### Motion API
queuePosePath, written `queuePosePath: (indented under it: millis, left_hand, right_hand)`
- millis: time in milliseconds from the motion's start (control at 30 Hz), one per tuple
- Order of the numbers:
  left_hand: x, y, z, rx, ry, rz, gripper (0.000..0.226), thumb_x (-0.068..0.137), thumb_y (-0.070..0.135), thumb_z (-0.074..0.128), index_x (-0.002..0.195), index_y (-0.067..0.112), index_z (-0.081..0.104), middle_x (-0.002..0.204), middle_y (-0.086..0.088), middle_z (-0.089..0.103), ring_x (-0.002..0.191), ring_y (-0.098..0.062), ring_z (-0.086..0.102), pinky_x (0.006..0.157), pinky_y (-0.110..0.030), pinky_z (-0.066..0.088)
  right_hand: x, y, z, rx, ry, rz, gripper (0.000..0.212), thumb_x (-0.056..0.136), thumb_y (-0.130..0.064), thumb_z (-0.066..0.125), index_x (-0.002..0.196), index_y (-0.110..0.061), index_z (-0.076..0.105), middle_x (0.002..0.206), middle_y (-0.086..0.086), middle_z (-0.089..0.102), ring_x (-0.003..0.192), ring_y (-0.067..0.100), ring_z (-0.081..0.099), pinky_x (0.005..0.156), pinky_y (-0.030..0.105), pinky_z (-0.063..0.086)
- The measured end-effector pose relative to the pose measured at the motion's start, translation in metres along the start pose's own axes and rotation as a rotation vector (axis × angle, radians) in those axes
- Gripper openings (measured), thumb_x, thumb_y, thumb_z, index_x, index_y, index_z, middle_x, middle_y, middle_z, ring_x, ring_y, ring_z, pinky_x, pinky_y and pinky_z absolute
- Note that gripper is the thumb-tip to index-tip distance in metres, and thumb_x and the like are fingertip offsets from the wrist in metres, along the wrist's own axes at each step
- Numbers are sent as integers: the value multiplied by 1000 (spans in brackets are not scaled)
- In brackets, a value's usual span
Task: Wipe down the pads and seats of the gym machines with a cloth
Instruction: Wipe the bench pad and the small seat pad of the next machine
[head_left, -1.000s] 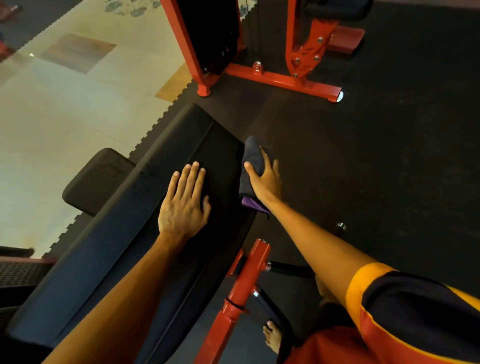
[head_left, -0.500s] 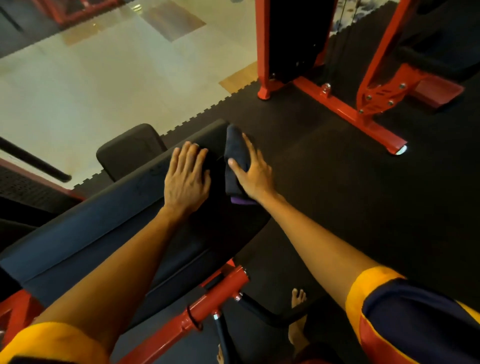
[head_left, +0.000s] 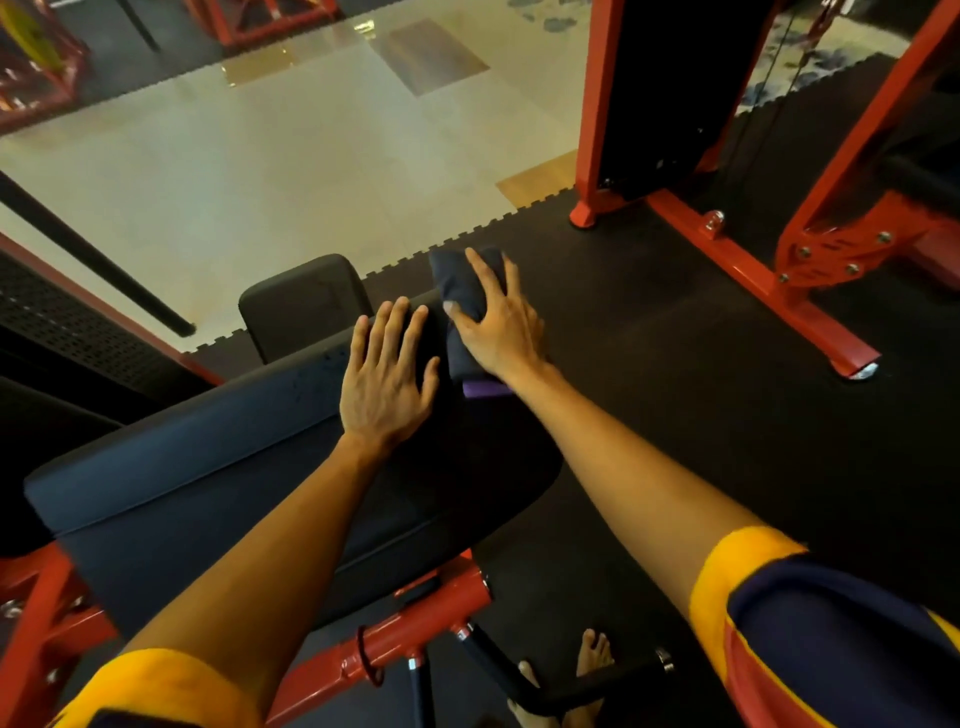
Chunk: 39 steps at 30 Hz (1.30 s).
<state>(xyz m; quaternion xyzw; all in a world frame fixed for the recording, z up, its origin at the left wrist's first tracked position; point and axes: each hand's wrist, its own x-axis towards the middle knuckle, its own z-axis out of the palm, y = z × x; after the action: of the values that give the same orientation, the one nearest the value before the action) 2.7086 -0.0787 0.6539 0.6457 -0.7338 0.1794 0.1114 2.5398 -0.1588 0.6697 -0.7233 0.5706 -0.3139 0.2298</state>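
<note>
A long black padded bench (head_left: 208, 467) on a red frame runs from lower left toward the centre. My left hand (head_left: 387, 374) lies flat on its top, fingers straight and spread, close to the far end. Just to the right, my right hand (head_left: 496, 327) grips a folded dark cloth (head_left: 457, 291) with a purple edge and presses it on the far right end of the pad, thumb on the cloth's left side and fingers over its top.
A smaller black pad (head_left: 301, 306) stands just beyond the bench. A red machine frame (head_left: 727, 249) with a black weight stack sits at the far right on the black rubber flooring. Pale tiled floor (head_left: 234, 171) lies to the far left. Bare feet (head_left: 592, 660) show below.
My right hand has slid the cloth along the pad toward its far end. My left hand has moved up the pad with it, staying flat. The view has tilted.
</note>
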Motion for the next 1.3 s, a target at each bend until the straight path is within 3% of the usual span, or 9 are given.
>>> queuePosePath:
  millis: [100, 233, 433, 567, 767, 967, 1067, 1167, 1300]
  left_hand:
    - [-3, 0, -1, -35, 25, -37, 64, 104, 40, 37, 158, 7, 27, 164, -16, 26, 154, -28, 20, 127, -48, 12]
    - [-7, -2, -1, -77, 28, -47, 64, 102, 35, 34, 156, 2, 29, 164, -17, 26, 154, -28, 19, 127, -46, 11]
    - [-11, -18, -11, -178, 104, -192, 62, 102, 31, 42, 155, 2, 31, 161, -18, 30, 152, -30, 25, 126, -48, 13]
    - [-43, -68, -20, -131, 125, -264, 60, 102, 29, 42, 154, 1, 31, 160, -19, 33, 150, -31, 28, 126, -48, 14]
    - [-69, -100, -25, -83, 81, -399, 56, 102, 36, 36, 144, 0, 45, 149, -19, 47, 146, -33, 35, 126, -51, 14]
    - [-71, -96, -25, -96, 75, -461, 52, 103, 34, 35, 140, 1, 50, 144, -18, 52, 141, -33, 41, 125, -48, 17]
    - [-70, -96, -21, -111, 110, -470, 46, 104, 29, 38, 137, -1, 51, 142, -20, 53, 138, -34, 44, 124, -47, 21]
    - [-71, -101, -17, -76, 135, -471, 46, 105, 22, 47, 142, -7, 45, 145, -26, 49, 139, -38, 43, 123, -48, 24]
    - [-71, -98, -24, -152, 151, -511, 44, 104, 28, 36, 132, -1, 52, 134, -21, 55, 128, -35, 51, 122, -47, 25]
  right_hand:
    - [1, -7, 4, -117, 39, -135, 67, 98, -51, 58, 158, -34, 34, 171, 7, 11, 144, 40, 39, 102, 51, 48]
    - [-45, 20, 9, -256, -30, -313, 77, 96, -55, 57, 161, -39, 19, 172, 4, -4, 157, 36, 10, 120, 60, 27]
    - [-22, -1, 11, -358, 17, -147, 83, 92, -69, 48, 162, -35, 18, 172, 10, -3, 157, 36, 3, 123, 63, 12]
    - [-35, -52, 52, -419, 61, -212, 82, 90, -77, 36, 160, -33, 30, 170, 14, 10, 156, 41, 8, 123, 63, 2]
    - [-39, -80, 67, -433, -43, -506, 68, 97, -69, 37, 157, -35, 37, 167, 8, 26, 153, 34, 23, 125, 58, 10]
    - [-28, -68, 50, -403, 77, -190, 64, 97, -67, 36, 148, -31, 50, 156, 16, 39, 149, 36, 30, 126, 57, 8]
    - [-35, -119, 85, -413, -54, -298, 63, 97, -68, 35, 141, -28, 58, 152, 13, 47, 143, 35, 39, 125, 54, 13]
    - [-32, -148, 98, -401, -154, -452, 62, 98, -67, 35, 132, -24, 64, 140, 8, 57, 123, 33, 57, 113, 49, 35]
    - [-5, -109, 62, -459, -173, -593, 64, 97, -69, 33, 134, -25, 61, 128, 5, 58, 109, 29, 61, 95, 42, 44]
